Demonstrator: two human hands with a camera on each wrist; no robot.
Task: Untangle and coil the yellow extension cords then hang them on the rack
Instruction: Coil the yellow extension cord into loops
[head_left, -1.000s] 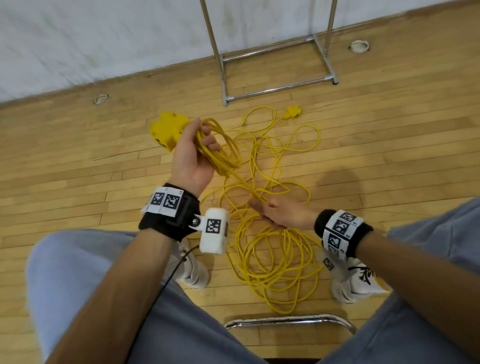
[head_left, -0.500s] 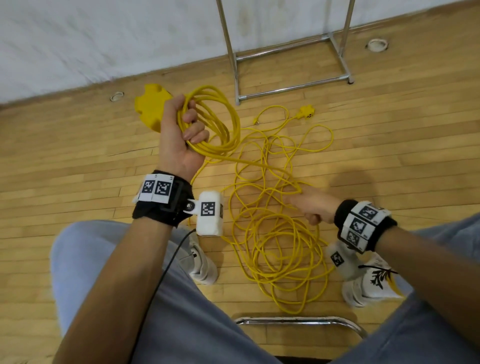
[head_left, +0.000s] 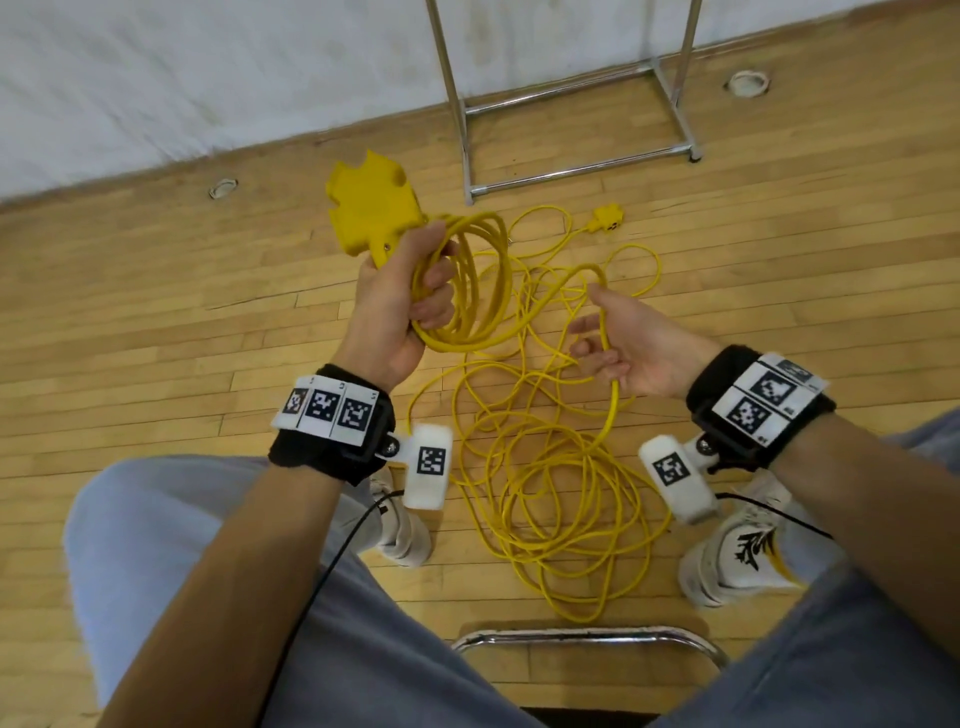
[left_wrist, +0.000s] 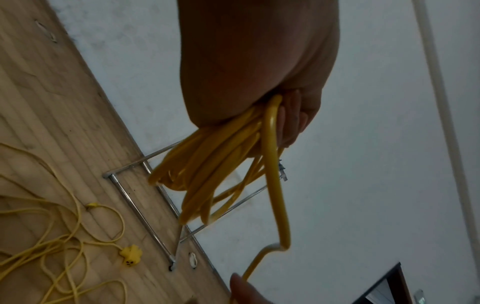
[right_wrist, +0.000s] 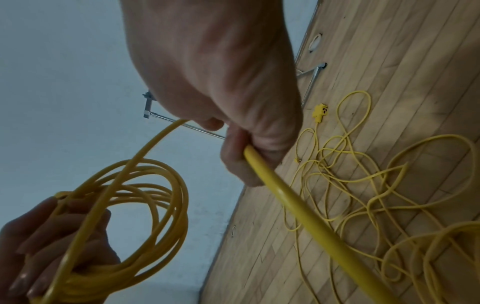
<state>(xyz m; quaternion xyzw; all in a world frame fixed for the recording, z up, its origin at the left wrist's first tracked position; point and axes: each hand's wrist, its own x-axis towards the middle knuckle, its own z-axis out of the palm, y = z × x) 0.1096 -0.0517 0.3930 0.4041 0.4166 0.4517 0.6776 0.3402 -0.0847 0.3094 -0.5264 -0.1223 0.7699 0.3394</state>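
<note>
While left hand (head_left: 395, 306) grips, coil (head_left: 467, 291) hangs lengthwise downward

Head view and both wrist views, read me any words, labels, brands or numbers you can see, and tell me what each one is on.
No readable words, brands or numbers in any view.
Left wristband: black-and-white square code markers; tiny characters above them too small to read.
Right wristband: the same kind of markers, small print blurred.
Right shoe: a black graphic, not legible text.
Yellow plug: dark marks only, no lettering.
</note>
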